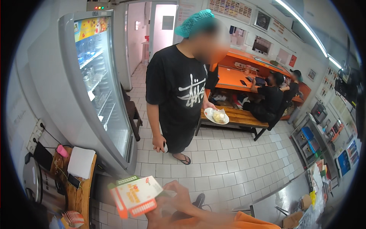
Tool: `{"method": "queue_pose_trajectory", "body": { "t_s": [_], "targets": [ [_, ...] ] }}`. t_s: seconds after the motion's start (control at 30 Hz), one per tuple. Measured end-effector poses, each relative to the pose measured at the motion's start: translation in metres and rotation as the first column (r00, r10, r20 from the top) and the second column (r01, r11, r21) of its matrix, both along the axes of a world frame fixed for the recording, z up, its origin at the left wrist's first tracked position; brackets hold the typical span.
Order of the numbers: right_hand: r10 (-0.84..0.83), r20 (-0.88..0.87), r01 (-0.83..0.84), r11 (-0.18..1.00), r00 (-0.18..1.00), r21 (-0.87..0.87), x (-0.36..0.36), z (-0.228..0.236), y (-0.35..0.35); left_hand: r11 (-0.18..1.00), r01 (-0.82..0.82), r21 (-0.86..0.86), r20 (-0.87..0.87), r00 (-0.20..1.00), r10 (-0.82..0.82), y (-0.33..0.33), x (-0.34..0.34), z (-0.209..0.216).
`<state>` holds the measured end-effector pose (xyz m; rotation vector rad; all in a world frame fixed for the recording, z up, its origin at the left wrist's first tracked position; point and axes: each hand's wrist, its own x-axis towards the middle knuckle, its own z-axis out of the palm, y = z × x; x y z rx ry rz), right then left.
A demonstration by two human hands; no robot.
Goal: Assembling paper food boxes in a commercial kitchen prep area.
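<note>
A cardboard food box [143,189] in white, orange and green is low in the view, slightly blurred. My left hand [162,202] grips it at its near right side, its fingers partly hidden behind the box and my other hand. Just right of the box, my right hand [179,195] has its fingers bent together by the box's edge; what they pinch, if anything, is hidden. Facing me stands a person [177,82] in a black shirt and teal hair net, holding a white plate [224,119] with a clear-wrapped food item [218,115] and a small object in the other hand.
A glass-door fridge [101,87] stands left, above a wooden table [89,183] with papers and a phone [74,181]. At right is a steel table [272,198] with tongs [282,210] and packaging. Two people sit by an orange counter [232,78] behind a wooden bench [244,117].
</note>
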<state>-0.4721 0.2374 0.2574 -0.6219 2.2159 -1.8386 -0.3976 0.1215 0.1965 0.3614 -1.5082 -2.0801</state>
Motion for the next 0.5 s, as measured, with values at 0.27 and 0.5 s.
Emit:
{"method": "queue_pose_trajectory", "body": {
  "t_s": [0.27, 0.5],
  "targets": [
    [0.105, 0.639, 0.02, 0.983, 0.762, -0.185, 0.002, -0.029, 0.009, 0.875, -0.232, 0.424, 0.022, 0.969, 0.246, -0.015, -0.007, 0.034],
    [-0.089, 0.39, 0.041, 0.991, 0.917, 0.13, -0.021, -0.004, 0.023, 0.78, 0.478, 0.404, 0.394, 0.679, -0.62, 0.002, 0.005, 0.045]
  ]
}}
